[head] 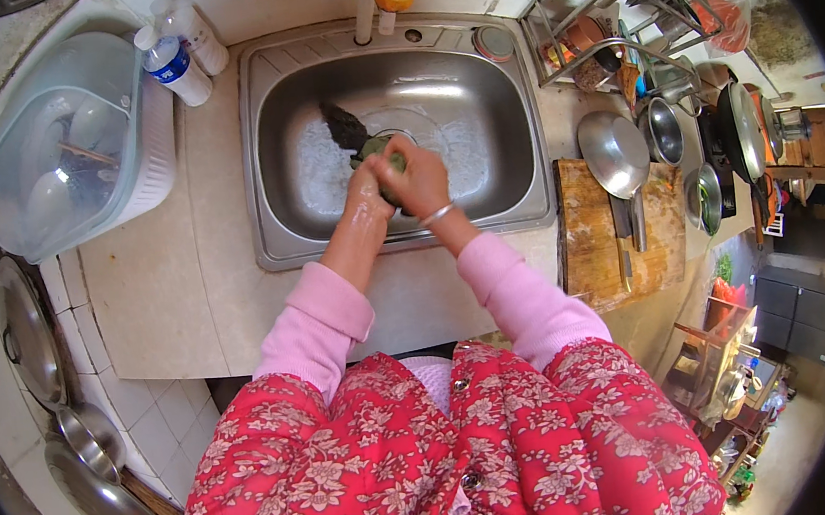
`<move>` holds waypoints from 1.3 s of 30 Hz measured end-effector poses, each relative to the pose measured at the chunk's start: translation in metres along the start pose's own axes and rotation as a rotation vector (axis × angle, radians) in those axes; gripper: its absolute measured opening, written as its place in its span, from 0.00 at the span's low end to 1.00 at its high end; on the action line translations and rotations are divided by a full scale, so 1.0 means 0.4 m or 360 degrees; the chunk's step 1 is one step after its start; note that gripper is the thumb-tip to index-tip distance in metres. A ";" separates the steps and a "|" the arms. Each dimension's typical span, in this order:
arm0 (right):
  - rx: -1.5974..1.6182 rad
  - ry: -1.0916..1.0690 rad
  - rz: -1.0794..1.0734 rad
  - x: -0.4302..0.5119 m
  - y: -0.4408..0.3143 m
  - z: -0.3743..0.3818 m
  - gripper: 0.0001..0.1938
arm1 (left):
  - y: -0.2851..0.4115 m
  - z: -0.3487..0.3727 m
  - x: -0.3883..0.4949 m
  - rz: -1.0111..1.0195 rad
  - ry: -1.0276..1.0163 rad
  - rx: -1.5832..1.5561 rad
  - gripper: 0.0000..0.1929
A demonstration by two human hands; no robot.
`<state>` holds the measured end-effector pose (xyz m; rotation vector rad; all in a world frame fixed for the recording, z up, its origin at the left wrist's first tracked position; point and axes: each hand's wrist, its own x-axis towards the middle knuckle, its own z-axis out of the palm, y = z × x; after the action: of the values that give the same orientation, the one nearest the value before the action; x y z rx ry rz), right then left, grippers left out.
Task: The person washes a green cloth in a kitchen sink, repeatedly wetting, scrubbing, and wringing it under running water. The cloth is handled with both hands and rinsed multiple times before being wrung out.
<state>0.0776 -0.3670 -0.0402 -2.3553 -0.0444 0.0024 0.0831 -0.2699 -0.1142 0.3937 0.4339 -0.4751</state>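
Over the steel sink, my left hand and my right hand are pressed together around a wet, grey-green wad, which looks like a cloth. My fingers hide most of it. From its far left side a dark, ragged piece sticks out; whether it belongs to the wad I cannot tell. Water glistens on my left wrist, and a silver bangle circles my right one. The rim of a round thing shows just behind my hands, mostly covered.
Behind the sink rises a tap. Two plastic bottles and a lidded dish box stand at left. To the right, a steel ladle-like pan and a knife lie on a wooden cutting board, below a metal rack.
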 end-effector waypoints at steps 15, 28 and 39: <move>0.0695 0.0212 -0.0473 -0.044 0.067 -0.010 0.15 | 0.005 0.116 -0.060 0.0200 0.0490 0.0026 0.16; 0.0067 0.0030 -0.0862 -0.117 -0.110 -0.003 0.08 | 0.114 -0.026 0.008 0.0005 0.0042 -0.0361 0.14; 0.0214 0.0267 -0.0528 -0.016 -0.004 0.011 0.07 | 0.030 0.035 -0.020 0.0077 0.0301 -0.0272 0.14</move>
<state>0.0713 -0.3630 -0.0422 -2.1802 -0.3410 -0.3427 0.0870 -0.2634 -0.0956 0.2841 0.6420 -0.3520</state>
